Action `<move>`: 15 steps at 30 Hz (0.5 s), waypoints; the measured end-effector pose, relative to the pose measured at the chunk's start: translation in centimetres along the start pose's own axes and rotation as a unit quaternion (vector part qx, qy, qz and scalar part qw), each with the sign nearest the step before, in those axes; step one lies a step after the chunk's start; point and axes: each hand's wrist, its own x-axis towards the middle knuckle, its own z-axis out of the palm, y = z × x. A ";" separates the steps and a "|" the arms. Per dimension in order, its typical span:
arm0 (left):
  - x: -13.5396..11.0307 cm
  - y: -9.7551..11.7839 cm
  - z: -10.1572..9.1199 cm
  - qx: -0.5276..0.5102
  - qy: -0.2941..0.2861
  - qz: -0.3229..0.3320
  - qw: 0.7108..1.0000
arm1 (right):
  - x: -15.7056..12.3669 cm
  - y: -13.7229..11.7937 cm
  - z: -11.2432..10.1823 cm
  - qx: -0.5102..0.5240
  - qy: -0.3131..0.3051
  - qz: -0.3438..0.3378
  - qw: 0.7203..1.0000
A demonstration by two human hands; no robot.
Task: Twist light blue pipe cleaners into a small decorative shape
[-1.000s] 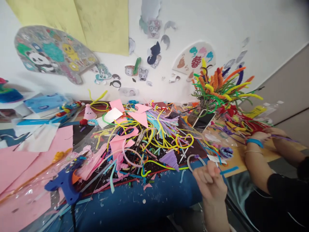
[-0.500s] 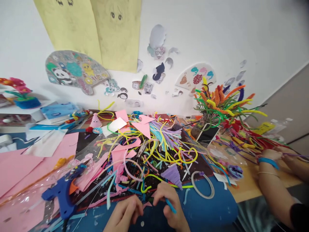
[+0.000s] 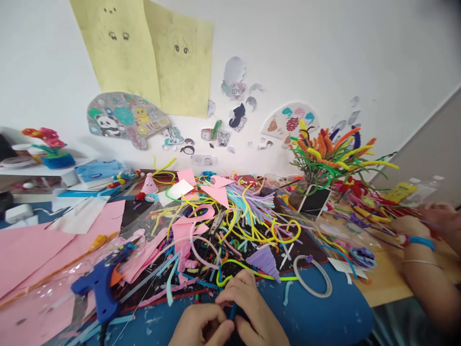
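Both of my hands meet at the bottom middle, over the blue table [image 3: 324,317]. My left hand [image 3: 200,327] is curled, its fingers pinched against the right. My right hand [image 3: 254,312] is closed round a short blue pipe cleaner piece [image 3: 232,311], of which only a small part shows between the fingers. Just beyond my hands lies a heap of coloured pipe cleaners [image 3: 234,221], with a purple pipe-cleaner cone [image 3: 264,259] and a pale ring [image 3: 312,282] to the right.
A blue glue gun [image 3: 99,286] lies at the lower left on pink paper sheets [image 3: 32,254]. A bunch of pipe-cleaner stems [image 3: 331,149] stands at the back right. Another person's arms [image 3: 421,259] work at the right edge. Stickers and yellow papers cover the wall.
My hands have come together at the bottom middle; a second ago only one hand showed, farther right, holding the blue piece. The view has tilted up and shifted left.
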 end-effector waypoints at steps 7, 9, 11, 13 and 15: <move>-1.6 -0.4 0.0 -0.141 0.076 -0.010 0.987 | -1.0 0.0 0.5 -0.004 0.078 -0.057 0.995; -1.8 -0.2 -0.4 -0.175 0.064 0.018 0.982 | -1.0 0.3 0.6 0.001 0.106 -0.081 0.991; -1.6 0.2 -0.9 -0.190 0.017 0.072 0.979 | -1.0 0.6 0.6 0.013 0.125 -0.096 0.987; -1.4 0.5 -1.3 -0.210 -0.010 0.110 0.971 | -1.0 0.9 0.8 0.027 0.134 -0.106 0.985; -1.2 0.6 -1.4 -0.242 -0.011 0.117 0.963 | -1.0 1.1 1.2 0.048 0.142 -0.105 0.983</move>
